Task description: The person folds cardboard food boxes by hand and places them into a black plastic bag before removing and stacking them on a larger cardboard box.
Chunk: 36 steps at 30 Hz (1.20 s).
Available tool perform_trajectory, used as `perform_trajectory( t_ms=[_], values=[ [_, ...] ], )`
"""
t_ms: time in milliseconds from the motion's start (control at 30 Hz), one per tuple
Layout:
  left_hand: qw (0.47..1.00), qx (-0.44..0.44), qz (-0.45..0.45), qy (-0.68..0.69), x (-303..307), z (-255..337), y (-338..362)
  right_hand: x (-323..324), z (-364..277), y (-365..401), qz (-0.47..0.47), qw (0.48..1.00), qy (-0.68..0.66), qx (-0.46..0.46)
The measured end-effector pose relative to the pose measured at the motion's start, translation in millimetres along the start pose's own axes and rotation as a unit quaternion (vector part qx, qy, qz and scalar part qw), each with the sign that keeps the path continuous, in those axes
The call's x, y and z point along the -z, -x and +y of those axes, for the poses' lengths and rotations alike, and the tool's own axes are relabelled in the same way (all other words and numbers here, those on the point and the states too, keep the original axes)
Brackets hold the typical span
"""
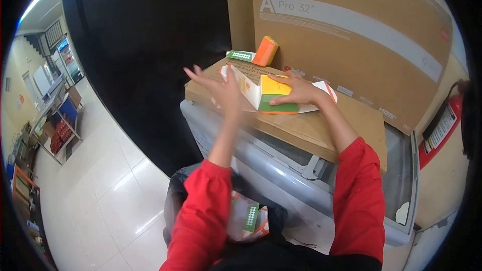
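A printed carton (270,91), yellow, green and white, is lying across the flat cardboard box (311,128), white flaps opening out toward both of its ends. Below the near edge of the flat cardboard box, a bin lined with a black bag (275,211) is holding carton pieces (251,219) in green, white and orange (the red left sleeve (201,206) is covering part of the mouth, so the full contents are staying hidden). Toward the far left corner of the flat cardboard box, a small orange box (265,51) is tilting beside a green-and-white panel (240,55).

The right hand (301,92) is grasping the printed carton, its thumb pressing on the green face. The left hand (224,90) is holding its fingers spread and released at the carton's left end; it is blurring, and I cannot tell whether it is touching the flap.

Beneath the flat cardboard box, a grey chest freezer (271,155) is bearing the load. Well to the left of the flat cardboard box, pale floor tiles (110,180) are stretching off toward a blue bin (69,109).

Directly behind the flat cardboard box, a large TV carton (351,55) is standing; to its left, a black panel (145,45) is blocking the view, and to its right a fire extinguisher (444,125) is showing.
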<state>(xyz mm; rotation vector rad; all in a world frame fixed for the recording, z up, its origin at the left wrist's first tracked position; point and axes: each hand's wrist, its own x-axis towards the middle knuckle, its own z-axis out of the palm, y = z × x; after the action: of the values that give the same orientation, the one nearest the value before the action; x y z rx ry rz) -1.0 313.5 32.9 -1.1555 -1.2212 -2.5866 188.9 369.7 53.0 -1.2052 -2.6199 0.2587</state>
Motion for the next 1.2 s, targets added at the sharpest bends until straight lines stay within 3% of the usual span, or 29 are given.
perform_trajectory(
  t_ms=[33, 100, 200, 233, 333, 433, 567, 633, 667, 700, 900, 1000, 1067, 1100, 1167, 1200],
  values=[
    [0.998, -0.057, 0.003, -0.033, 3.7, 8.5, -14.7, -1.2, 0.0, 1.1, 0.005, 1.000, 0.003, -0.002],
    [0.960, -0.178, -0.135, -0.168, 10.4, 15.5, -38.2, -5.9, 0.5, 1.3, 0.006, 1.000, -0.002, 0.006],
    [0.811, -0.343, -0.320, -0.349, 9.5, 10.5, -39.9, -9.5, 3.8, -2.9, 0.005, 1.000, -0.016, 0.025],
    [0.713, -0.337, -0.417, -0.451, 11.7, 2.5, -37.8, -10.4, 3.4, -2.3, 0.007, 1.000, -0.014, 0.025],
    [0.563, -0.199, -0.549, -0.585, 28.3, -11.5, -43.7, -9.1, 3.9, -0.7, 0.005, 1.000, -0.018, 0.024],
    [0.708, -0.027, -0.554, -0.438, 54.2, -46.2, -36.9, -8.5, 5.1, -1.1, 0.002, 1.000, -0.016, 0.015],
    [0.662, -0.157, -0.530, -0.506, 39.7, -65.9, -25.4, -7.0, 2.1, -1.9, -0.011, 1.000, -0.018, 0.017],
    [0.745, -0.041, -0.553, -0.370, 17.0, -53.7, -19.8, -8.4, 3.2, -1.7, 0.000, 1.000, 0.001, 0.023],
    [0.816, -0.012, -0.516, -0.260, 6.5, -46.7, -7.0, -8.5, 3.4, -2.2, 0.007, 0.999, 0.012, 0.028],
    [0.834, 0.046, -0.535, -0.129, -3.8, -51.4, 1.4, -8.7, 3.4, -2.3, 0.008, 0.999, 0.018, 0.030],
    [0.788, 0.089, -0.576, -0.201, -7.2, -51.3, 14.6, 6.9, -7.7, 0.3, -0.043, 0.999, 0.012, 0.026],
    [0.788, 0.104, -0.580, -0.179, -6.6, -56.5, 13.6, 27.4, 13.2, -21.3, -0.105, 0.984, -0.145, -0.010],
    [0.792, 0.109, -0.573, -0.181, -5.9, -54.4, 13.1, 31.0, 21.2, -46.5, 0.021, 0.990, -0.137, -0.009],
    [0.792, 0.108, -0.571, -0.186, -6.4, -52.5, 13.3, 31.7, 13.9, -58.3, 0.105, 0.994, -0.035, 0.021],
    [0.798, 0.108, -0.567, -0.173, -5.9, -53.7, 14.3, 32.2, -7.1, -80.6, 0.263, 0.946, 0.173, 0.077],
    [0.800, 0.108, -0.565, -0.171, -5.8, -53.9, 15.5, 31.6, -8.8, -94.2, 0.254, 0.945, 0.188, 0.087]
  ],
)
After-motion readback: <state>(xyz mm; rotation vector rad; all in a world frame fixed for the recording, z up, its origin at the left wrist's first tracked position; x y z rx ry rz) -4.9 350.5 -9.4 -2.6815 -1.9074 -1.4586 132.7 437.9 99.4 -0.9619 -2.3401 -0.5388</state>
